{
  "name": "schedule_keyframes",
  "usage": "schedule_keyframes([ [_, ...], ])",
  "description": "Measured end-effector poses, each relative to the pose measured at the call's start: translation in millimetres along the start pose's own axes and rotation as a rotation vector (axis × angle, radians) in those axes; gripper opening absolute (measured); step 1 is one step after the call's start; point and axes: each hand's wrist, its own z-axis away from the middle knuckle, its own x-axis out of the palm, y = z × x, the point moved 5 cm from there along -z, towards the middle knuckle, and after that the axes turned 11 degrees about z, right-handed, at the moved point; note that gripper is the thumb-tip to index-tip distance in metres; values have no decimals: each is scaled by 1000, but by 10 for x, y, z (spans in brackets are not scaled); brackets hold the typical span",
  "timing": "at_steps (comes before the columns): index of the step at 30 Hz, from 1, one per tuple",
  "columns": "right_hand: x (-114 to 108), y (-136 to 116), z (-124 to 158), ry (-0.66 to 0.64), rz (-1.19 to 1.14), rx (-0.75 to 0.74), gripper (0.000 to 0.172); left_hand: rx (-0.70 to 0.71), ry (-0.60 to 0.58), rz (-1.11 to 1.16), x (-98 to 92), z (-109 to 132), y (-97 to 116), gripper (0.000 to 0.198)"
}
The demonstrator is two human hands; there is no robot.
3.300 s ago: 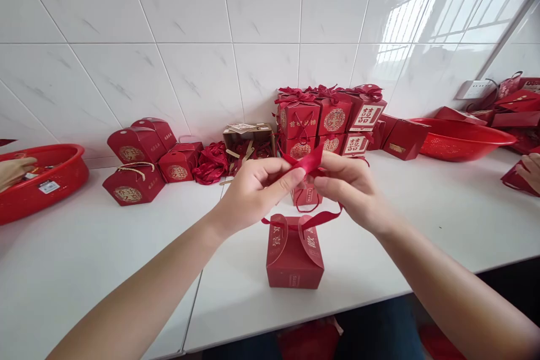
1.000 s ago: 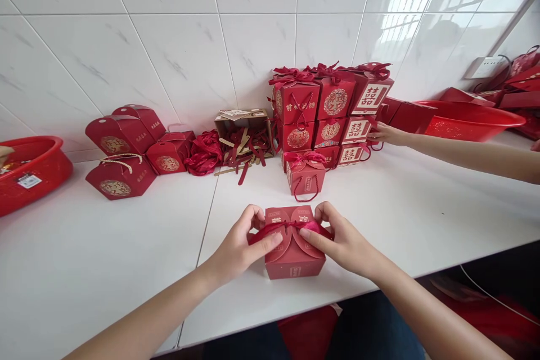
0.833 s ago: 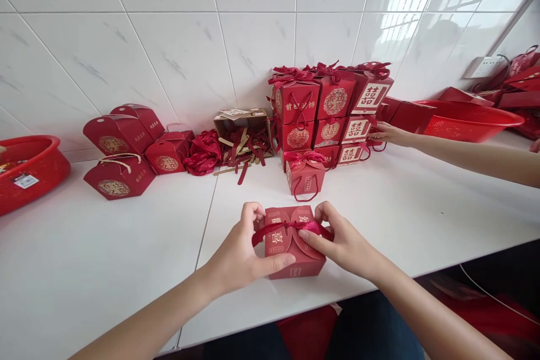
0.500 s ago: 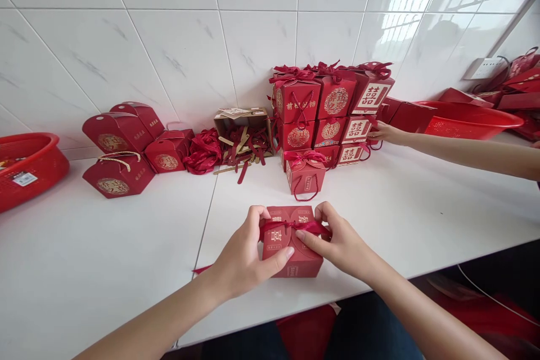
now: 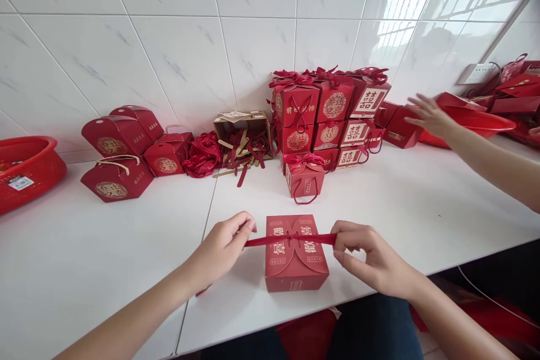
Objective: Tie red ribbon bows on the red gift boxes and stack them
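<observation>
**Ribbon drawn tight over a gift box.** A person's left hand [image 5: 223, 244] and right hand [image 5: 371, 256] each pinch one end of a red ribbon [image 5: 291, 239]. They hold it in a taut, straight line across the top of a small red box [image 5: 295, 270]. The box sits on the white counter [image 5: 105, 247], midway between the two sets of fingertips.

The left fingers [image 5: 243, 226] curl shut on the ribbon just off the box's left edge. The right thumb and forefinger close on the other end just off its right edge. The ribbon crosses where the box's two rounded flaps meet; whether it is knotted or only threaded there is too small to read.

The box looks like thin folded card. It is probably light enough to slide or tip under an uneven pull, and its flaps would likely crease if pressed. The ribbon appears soft, thin and smooth, so it could slip through a loose pinch. It is best taken close to the box, between thumb pad and forefinger, and the box is best held by its side walls rather than its top.

Straight ahead of the fingertips stands one bowed box [image 5: 304, 177], with a stack [image 5: 329, 118] of similar ones behind it against the tiled wall. Well beyond the right fingers, another person's hand [image 5: 428, 115] is spread open near a red basin [image 5: 485, 121]. Beyond the left fingers lie a carton [image 5: 242, 135] of loose ribbons and several gift boxes [image 5: 118, 180], with a red basket [image 5: 25, 171] farther left.
</observation>
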Motion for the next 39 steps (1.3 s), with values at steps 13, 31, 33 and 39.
schedule_keyframes([
  [13, -206, -371, -40, 820, 412, -167, 19, -31, -457, 244, 145, -180, 208, 34],
  [31, 89, -255, -459, 300, -175, 219, 13, 467, 148, -178, 484, -59, 517, 46],
  [33, 121, -285, -496, 237, -151, 211, 13, 544, 177, -326, 507, -22, 511, 54],
  [39, 110, -277, -542, 107, -113, 239, 11, 833, -40, -354, 434, -18, 420, 44],
])
